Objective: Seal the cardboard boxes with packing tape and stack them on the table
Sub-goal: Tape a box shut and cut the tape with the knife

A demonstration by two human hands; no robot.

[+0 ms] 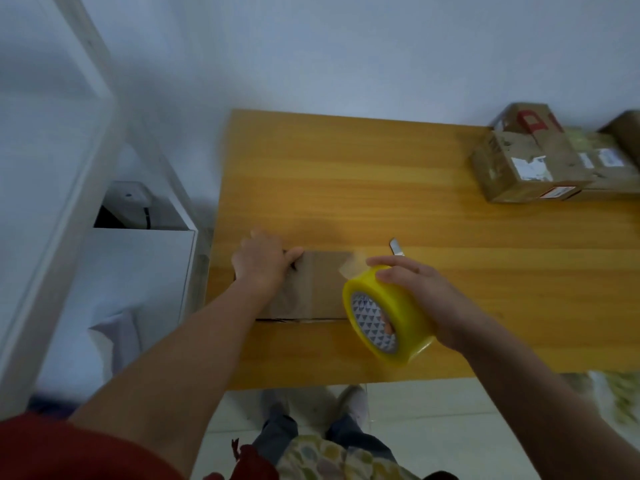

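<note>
- Tape roll [388, 313] gripped by curled fingers of the right hand [427, 299], just over the box [322, 289]; its loose end [350, 267] by those fingertips may fold onto itself.
- Left hand [263, 263] fingers hook the box's edge on the counter [381, 185]; slipping lets it skid.

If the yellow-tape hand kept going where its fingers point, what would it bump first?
The right hand, holding the tape roll, would probably meet the cardboard box first, then the left hand; depth unclear.

red short sleeve [69, 452] behind the left hand [261, 261]; below it dark trousers [277, 431], pale shoes [351, 398], pastel-dotted cloth [329, 459].
</note>
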